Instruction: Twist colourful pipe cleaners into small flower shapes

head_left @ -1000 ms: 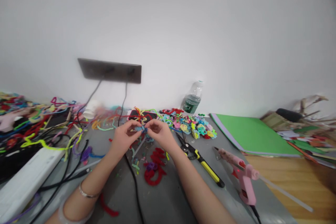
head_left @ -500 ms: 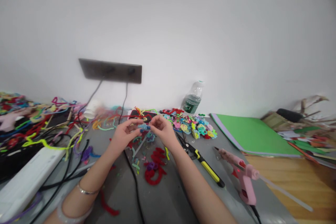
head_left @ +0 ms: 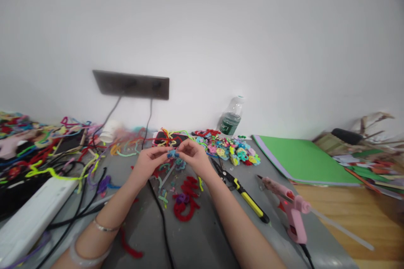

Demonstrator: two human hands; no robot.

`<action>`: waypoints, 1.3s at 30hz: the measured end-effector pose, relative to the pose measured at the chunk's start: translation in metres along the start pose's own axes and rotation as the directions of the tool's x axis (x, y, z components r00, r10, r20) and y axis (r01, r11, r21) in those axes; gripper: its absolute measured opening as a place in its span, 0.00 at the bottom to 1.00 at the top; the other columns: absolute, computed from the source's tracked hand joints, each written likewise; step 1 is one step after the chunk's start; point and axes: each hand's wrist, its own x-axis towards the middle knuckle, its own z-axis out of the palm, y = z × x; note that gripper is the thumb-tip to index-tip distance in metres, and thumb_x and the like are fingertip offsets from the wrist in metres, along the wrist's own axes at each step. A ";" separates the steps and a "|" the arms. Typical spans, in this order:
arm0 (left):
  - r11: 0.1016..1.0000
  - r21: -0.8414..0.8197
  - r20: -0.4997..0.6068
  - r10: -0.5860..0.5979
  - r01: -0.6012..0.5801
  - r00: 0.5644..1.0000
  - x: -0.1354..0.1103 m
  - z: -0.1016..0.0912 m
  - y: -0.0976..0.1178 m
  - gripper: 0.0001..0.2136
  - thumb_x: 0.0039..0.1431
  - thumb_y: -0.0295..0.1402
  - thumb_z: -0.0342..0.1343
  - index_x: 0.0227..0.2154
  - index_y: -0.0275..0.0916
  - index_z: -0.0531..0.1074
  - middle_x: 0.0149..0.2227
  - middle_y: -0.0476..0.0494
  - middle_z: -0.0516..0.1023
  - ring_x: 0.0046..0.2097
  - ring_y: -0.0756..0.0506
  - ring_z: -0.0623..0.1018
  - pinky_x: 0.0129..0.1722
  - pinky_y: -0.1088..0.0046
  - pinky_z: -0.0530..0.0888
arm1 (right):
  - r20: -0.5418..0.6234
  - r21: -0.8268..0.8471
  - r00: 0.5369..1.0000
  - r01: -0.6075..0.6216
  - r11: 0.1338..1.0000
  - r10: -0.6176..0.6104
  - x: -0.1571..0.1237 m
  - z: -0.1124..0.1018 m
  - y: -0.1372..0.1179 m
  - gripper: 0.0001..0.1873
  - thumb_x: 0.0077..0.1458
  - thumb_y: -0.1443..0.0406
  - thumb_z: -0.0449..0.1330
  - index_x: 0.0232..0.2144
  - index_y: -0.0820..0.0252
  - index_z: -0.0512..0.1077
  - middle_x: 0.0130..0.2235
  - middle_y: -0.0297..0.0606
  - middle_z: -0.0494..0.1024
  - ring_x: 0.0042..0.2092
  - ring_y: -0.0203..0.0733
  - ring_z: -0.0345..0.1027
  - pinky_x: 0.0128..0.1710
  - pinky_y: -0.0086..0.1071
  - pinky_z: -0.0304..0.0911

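Observation:
A small blue pipe-cleaner piece (head_left: 172,154) is pinched between both hands above the middle of the grey table. My left hand (head_left: 152,160) grips it from the left with thumb and forefinger. On its other side, my right hand (head_left: 193,156) is closed on it, fingers curled. Behind and below the fingers lie a blue pipe-cleaner flower (head_left: 180,164) and a thin translucent stick (head_left: 167,176). Nearer to me rest a red pipe-cleaner coil (head_left: 185,216) and a purple pipe-cleaner piece (head_left: 182,199).
Right of my arm lie yellow-black pliers (head_left: 252,205) and a pink glue gun (head_left: 295,214) with a corded handle. A pile of pipe-cleaner flowers (head_left: 241,151), a bottle (head_left: 232,117) and green sheets (head_left: 303,160) sit behind. Cables and a white power strip (head_left: 36,218) occupy the left.
The blue piece has turned slightly between my fingertips, and the right fingers have drawn a little closer to the left ones. The view has shifted marginally.

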 end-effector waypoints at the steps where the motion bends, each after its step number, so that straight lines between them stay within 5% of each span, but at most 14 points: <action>1: 1.000 -0.006 0.003 -0.007 0.007 1.000 0.000 0.000 0.000 0.18 0.41 0.42 0.71 0.35 0.37 0.83 0.37 0.39 0.85 0.36 0.42 0.83 0.40 0.63 0.82 | -0.007 0.006 1.000 0.001 1.000 -0.001 0.000 0.000 0.000 0.12 0.47 0.59 0.67 0.29 0.57 0.69 0.30 0.34 0.74 0.33 0.39 0.69 0.36 0.34 0.67; 11: 0.976 -0.216 -0.085 -0.022 0.003 0.996 -0.002 0.010 0.001 0.20 0.38 0.43 0.72 0.34 0.37 0.81 0.32 0.43 0.83 0.33 0.47 0.81 0.37 0.71 0.80 | -0.085 0.008 0.996 0.031 0.999 -0.031 0.001 0.003 0.001 0.09 0.47 0.64 0.64 0.34 0.57 0.71 0.32 0.34 0.74 0.34 0.39 0.70 0.37 0.33 0.67; 23: 0.995 -0.069 -0.075 0.065 -0.070 0.995 -0.002 0.008 -0.002 0.16 0.42 0.42 0.71 0.30 0.37 0.78 0.26 0.48 0.80 0.28 0.50 0.78 0.31 0.77 0.76 | 0.002 -0.101 1.000 0.014 0.995 -0.014 -0.002 0.001 -0.001 0.06 0.51 0.62 0.61 0.30 0.58 0.72 0.29 0.34 0.73 0.30 0.38 0.66 0.32 0.31 0.62; 28: 0.997 -0.008 -0.044 0.074 -0.075 0.996 -0.003 0.008 0.001 0.17 0.43 0.44 0.70 0.31 0.36 0.80 0.30 0.44 0.83 0.30 0.47 0.79 0.34 0.71 0.78 | 0.007 -0.130 1.000 0.022 0.991 -0.021 -0.002 0.001 -0.002 0.05 0.51 0.62 0.62 0.29 0.58 0.72 0.29 0.34 0.74 0.30 0.38 0.65 0.32 0.31 0.61; 39: 0.997 -0.075 0.008 0.032 -0.031 0.999 -0.002 0.004 0.003 0.17 0.40 0.41 0.72 0.28 0.37 0.74 0.29 0.47 0.81 0.32 0.48 0.80 0.35 0.72 0.79 | 0.011 -0.095 1.000 0.015 0.995 -0.014 -0.001 0.001 0.002 0.04 0.50 0.64 0.62 0.28 0.59 0.72 0.29 0.34 0.74 0.31 0.37 0.66 0.33 0.30 0.62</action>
